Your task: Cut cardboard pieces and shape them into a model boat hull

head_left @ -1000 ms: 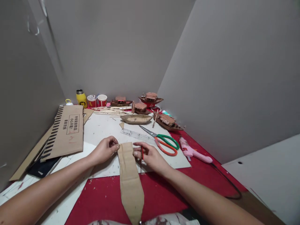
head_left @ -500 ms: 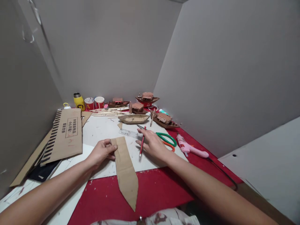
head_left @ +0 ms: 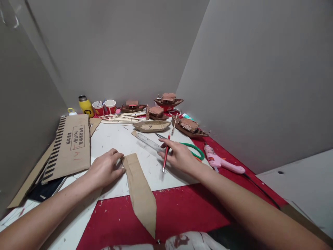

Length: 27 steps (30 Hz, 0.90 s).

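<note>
A long cardboard strip [head_left: 142, 194] with a pointed near end lies across the white sheet and the red tabletop. My left hand [head_left: 105, 168] rests beside its far left corner, fingertips at the edge, thumb and forefinger apart. In my right hand [head_left: 179, 156] is a red pen [head_left: 166, 154], slanting between the fingers. The same hand grips the near end of a clear ruler [head_left: 148, 142], tilted over the white sheet. Behind that hand lie green-handled scissors [head_left: 196, 150], partly hidden. A bare cardboard boat hull [head_left: 152, 126] stands just beyond the ruler.
Several brown model boats [head_left: 189, 125] stand at the back, near thin wooden sticks [head_left: 119, 118]. Paper cups [head_left: 110, 106] and a yellow bottle [head_left: 85, 106] are at the back left. Printed cardboard [head_left: 69, 149] lies left; a corded pink glue gun [head_left: 223, 162] lies right.
My right hand has picked up the ruler's near end and swung it, still keeping the pen. My left fingers have slid off the cardboard strip to its edge. The view has shifted slightly.
</note>
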Motion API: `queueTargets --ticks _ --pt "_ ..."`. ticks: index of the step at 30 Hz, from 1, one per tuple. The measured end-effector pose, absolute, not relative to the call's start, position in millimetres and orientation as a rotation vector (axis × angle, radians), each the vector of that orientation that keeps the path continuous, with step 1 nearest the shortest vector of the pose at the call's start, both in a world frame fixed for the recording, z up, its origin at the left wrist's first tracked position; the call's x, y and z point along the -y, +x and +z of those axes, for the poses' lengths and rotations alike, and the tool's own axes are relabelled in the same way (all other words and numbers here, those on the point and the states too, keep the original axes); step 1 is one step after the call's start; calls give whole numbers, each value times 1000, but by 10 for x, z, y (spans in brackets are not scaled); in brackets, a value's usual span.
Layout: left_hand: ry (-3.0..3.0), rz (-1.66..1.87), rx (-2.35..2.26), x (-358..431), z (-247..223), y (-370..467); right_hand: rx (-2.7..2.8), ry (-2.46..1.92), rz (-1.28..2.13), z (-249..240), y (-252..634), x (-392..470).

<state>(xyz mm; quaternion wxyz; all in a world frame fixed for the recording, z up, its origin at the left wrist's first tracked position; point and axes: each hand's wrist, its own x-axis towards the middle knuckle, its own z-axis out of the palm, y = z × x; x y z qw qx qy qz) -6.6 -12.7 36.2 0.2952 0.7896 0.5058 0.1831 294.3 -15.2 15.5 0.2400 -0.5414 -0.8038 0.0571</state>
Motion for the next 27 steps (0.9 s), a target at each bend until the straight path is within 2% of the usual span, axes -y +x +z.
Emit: queueTargets --ticks 3,11,14,18,27 --pt "2406 242 -1265 103 337 -65 2148 -1436 232 172 2897 387" --pt "2430 300 -1229 113 245 -3 2319 -1269 282 103 2755 661" --pt "2474 445 -1217 151 291 -5 2385 -1234 289 114 2764 600" --pt "2853 789 -1063 276 232 76 2450 -1168 307 150 2787 468" --pt "3142 494 -971 404 0 220 2482 -1245 327 -72 2840 345"
